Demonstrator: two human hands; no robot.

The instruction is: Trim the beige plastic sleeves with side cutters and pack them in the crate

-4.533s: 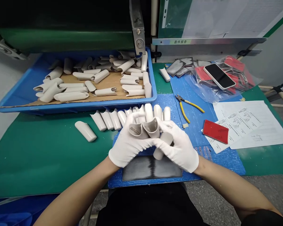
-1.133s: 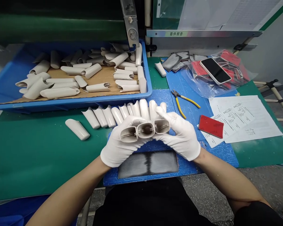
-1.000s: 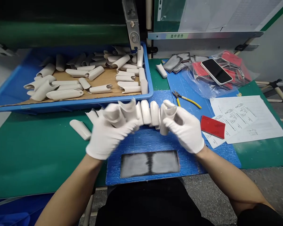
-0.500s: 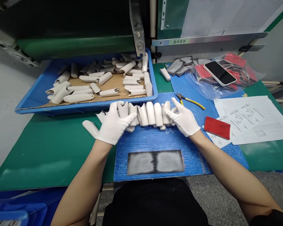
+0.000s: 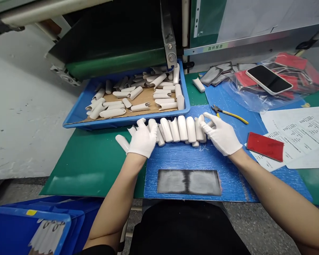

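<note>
Green tabletop (image 5: 90, 166) bears blue sheeting (image 5: 175, 159); speckled floor (image 5: 247, 223) below; right hand (image 5: 223, 137), fingers parted, at white pieces (image 5: 183, 128); left hand (image 5: 141, 141), grip unclear.

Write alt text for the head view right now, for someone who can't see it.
A white-gloved left hand and right hand are at a row of pale parts on a workbench, a dark rectangular pad nearer the wearer. Behind, a blue tray holds more such parts; to the right lie yellow-handled cutters and a phone.
</note>
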